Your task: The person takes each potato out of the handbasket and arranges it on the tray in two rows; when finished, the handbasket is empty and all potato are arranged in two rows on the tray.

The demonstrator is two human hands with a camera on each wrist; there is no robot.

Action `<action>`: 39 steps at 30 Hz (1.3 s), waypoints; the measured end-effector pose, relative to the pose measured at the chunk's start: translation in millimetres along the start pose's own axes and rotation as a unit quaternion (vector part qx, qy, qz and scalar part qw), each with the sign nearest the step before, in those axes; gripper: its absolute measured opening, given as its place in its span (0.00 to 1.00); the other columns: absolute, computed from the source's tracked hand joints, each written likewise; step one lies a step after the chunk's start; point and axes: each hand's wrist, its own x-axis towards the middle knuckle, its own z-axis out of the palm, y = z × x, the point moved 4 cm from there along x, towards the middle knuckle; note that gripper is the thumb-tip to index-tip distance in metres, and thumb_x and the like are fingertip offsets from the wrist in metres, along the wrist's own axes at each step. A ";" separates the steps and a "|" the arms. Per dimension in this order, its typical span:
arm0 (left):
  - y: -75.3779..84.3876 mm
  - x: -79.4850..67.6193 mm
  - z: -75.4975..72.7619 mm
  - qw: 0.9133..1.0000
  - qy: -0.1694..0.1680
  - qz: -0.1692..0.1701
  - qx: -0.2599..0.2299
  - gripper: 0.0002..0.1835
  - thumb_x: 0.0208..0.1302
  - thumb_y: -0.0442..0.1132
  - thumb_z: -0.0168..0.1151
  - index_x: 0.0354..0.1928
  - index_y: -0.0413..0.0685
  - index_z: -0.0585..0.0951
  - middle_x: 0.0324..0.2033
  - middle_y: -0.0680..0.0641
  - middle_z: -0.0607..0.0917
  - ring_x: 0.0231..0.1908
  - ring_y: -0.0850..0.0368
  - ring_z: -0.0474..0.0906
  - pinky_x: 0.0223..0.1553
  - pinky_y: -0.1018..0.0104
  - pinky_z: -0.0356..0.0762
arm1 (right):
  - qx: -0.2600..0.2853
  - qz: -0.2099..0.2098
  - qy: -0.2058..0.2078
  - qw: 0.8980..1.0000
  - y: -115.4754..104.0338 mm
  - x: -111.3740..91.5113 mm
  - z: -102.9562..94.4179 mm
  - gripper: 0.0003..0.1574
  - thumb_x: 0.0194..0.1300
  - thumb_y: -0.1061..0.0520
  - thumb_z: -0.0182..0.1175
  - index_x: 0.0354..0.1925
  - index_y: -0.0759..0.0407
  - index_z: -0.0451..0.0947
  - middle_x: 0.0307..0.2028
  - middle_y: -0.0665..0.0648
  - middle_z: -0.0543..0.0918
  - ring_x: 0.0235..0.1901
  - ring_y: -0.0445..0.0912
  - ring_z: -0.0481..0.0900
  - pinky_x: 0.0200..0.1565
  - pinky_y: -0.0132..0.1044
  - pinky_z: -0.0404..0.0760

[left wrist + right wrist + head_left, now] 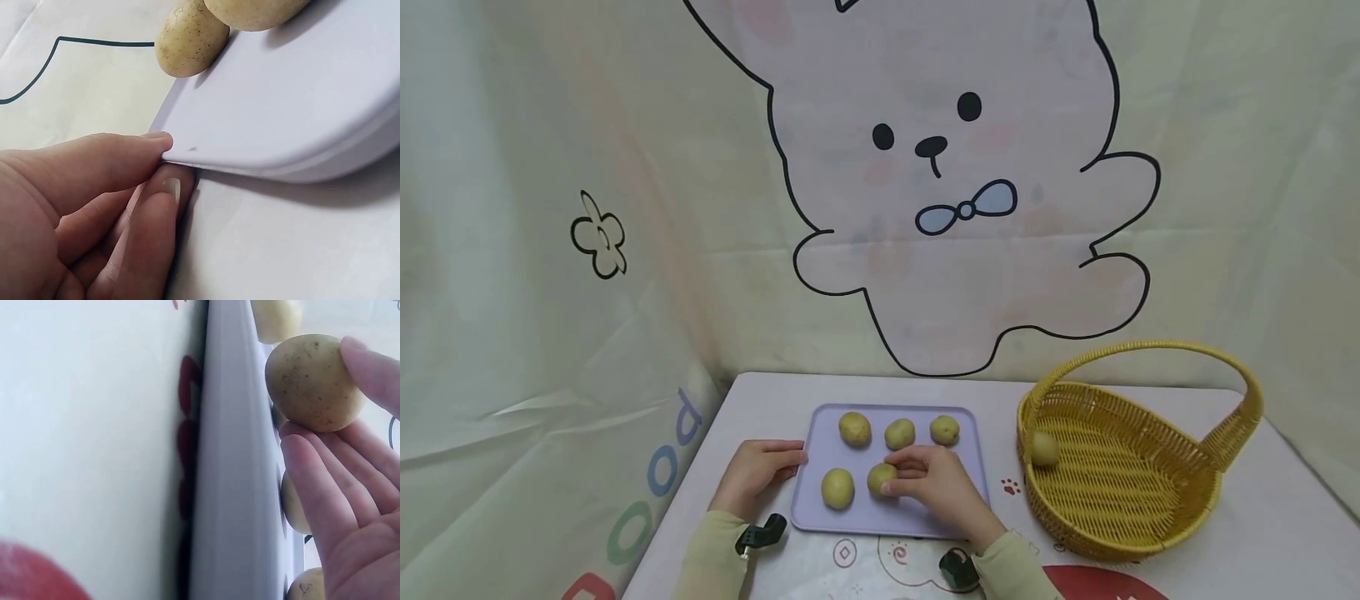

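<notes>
A light purple rectangular tray [917, 518] lies on the table with potatoes on it. Three sit along its far side: a left one [854, 429], a middle one [899, 433] and a right one [944, 430]. Another potato [837, 489] rests near the front left. My left hand [758, 471] pinches the tray's left edge; in the left wrist view one digit lies over the rim [262, 165] and others are below it. My right hand [936, 483] holds a speckled potato [315, 382] over the tray's middle, between thumb and fingertips.
To the tray's right stands a yellow woven basket [1120, 521] with a tall arched handle. One potato [1044, 449] lies inside at its left. Behind the table [1000, 396] hangs a pale cloth [1225, 275] printed with a cartoon animal.
</notes>
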 end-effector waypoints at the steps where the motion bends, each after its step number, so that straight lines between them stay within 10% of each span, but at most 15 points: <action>1: 0.1 0.0 0.0 1.000 0.000 -0.002 -0.002 0.17 0.57 0.39 0.83 0.48 0.42 0.94 0.37 0.49 0.95 0.31 0.66 0.85 0.35 0.74 0.82 | 0.001 -0.003 -0.001 1.000 -0.3 0.0 0.7 0.27 0.59 0.56 0.82 0.55 0.62 0.88 0.50 0.60 0.94 0.52 0.51 0.92 0.51 0.34 0.90; 27: -1.6 3.7 1.7 1.000 -0.003 -0.012 -0.006 0.17 0.58 0.38 0.82 0.49 0.40 0.93 0.35 0.50 0.94 0.31 0.67 0.85 0.35 0.75 0.83 | -0.031 -0.011 -0.043 0.999 -0.6 -2.7 -10.4 0.31 0.55 0.63 0.82 0.57 0.64 0.86 0.50 0.61 0.93 0.52 0.52 0.92 0.50 0.28 0.87; 39: 0.0 3.2 0.3 1.000 -0.006 -0.005 0.020 0.19 0.58 0.42 0.83 0.50 0.43 0.94 0.39 0.50 0.95 0.32 0.67 0.85 0.36 0.74 0.82 | -0.060 -0.009 -0.058 0.997 -1.8 -3.7 -18.3 0.31 0.55 0.62 0.82 0.57 0.62 0.86 0.53 0.60 0.92 0.54 0.52 0.90 0.59 0.47 0.88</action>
